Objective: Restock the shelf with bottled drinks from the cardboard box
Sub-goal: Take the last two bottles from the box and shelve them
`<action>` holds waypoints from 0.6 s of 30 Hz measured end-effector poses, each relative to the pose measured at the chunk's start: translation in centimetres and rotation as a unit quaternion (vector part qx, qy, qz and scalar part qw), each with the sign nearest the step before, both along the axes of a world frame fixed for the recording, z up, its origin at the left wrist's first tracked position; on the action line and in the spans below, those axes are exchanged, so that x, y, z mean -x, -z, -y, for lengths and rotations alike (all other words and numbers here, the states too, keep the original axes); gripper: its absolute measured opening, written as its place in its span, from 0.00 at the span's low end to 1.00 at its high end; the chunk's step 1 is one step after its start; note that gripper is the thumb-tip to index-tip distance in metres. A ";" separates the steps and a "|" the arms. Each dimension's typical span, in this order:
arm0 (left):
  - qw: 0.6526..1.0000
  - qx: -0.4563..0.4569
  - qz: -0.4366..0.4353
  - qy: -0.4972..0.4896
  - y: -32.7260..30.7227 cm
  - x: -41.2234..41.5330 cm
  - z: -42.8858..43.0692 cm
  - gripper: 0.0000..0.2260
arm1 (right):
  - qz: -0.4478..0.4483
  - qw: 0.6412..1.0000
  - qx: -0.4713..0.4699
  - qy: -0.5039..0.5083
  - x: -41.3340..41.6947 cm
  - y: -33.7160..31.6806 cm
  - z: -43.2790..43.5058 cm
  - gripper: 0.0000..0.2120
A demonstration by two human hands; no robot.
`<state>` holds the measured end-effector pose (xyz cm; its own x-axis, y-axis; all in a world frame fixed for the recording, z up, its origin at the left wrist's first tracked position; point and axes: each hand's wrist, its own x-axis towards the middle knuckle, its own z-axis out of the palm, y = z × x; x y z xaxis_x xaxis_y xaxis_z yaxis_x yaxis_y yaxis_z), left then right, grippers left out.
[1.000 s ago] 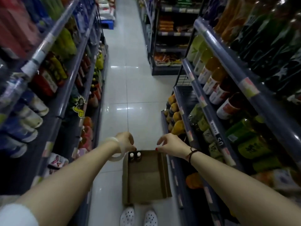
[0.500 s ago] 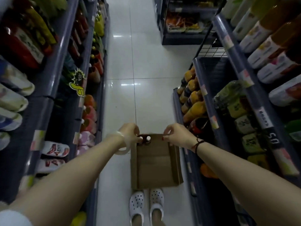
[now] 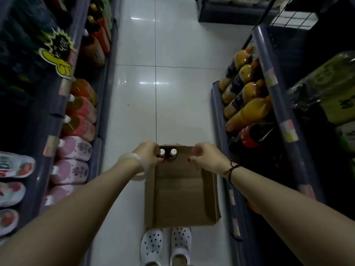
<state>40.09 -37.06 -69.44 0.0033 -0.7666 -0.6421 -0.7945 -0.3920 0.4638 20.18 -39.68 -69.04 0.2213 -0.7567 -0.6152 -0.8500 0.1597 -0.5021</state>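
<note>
An open cardboard box (image 3: pixel 180 200) lies on the white floor just ahead of my feet. Two dark bottles with white caps, the left bottle (image 3: pixel 162 151) and the right bottle (image 3: pixel 173 151), stand upright at its far end; the rest of the box is bare. My left hand (image 3: pixel 148 155) has its fingers curled right beside the left bottle, thumb against its shoulder; whether it grips the bottle is unclear. My right hand (image 3: pixel 206 159) hovers over the box's far right corner, fingers half curled, holding nothing.
Shelves line both sides of the narrow aisle. The right bottom shelf (image 3: pixel 218 116) holds orange juice bottles (image 3: pixel 247 112) and a dark cola bottle (image 3: pixel 255 134), with a dark gap nearer me. The left shelves carry pink and orange bottles (image 3: pixel 76 148). My white clogs (image 3: pixel 166 244) stand behind the box.
The view has tilted down and closer to the box. Both hands have dropped toward its far end, the left hand closing in on the left bottle.
</note>
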 end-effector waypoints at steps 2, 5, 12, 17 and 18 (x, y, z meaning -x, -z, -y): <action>1.000 0.002 -0.004 0.000 3.3 0.1 0.0 0.12 | 0.006 1.000 -0.004 0.007 0.0 3.1 0.0 0.14; 1.000 0.008 -0.006 -0.003 7.8 0.0 0.0 0.12 | 0.021 1.000 -0.008 0.011 0.2 7.9 0.0 0.15; 0.999 0.041 -0.003 -0.021 17.3 0.0 0.4 0.11 | 0.023 1.000 0.000 0.002 0.3 18.7 0.6 0.14; 0.997 0.069 0.012 -0.038 23.7 -0.1 0.5 0.15 | 0.030 1.000 0.008 -0.001 0.1 25.6 1.3 0.15; 0.996 0.078 0.014 -0.047 25.4 -0.2 0.6 0.15 | 0.033 0.999 0.011 -0.005 0.0 27.2 1.4 0.15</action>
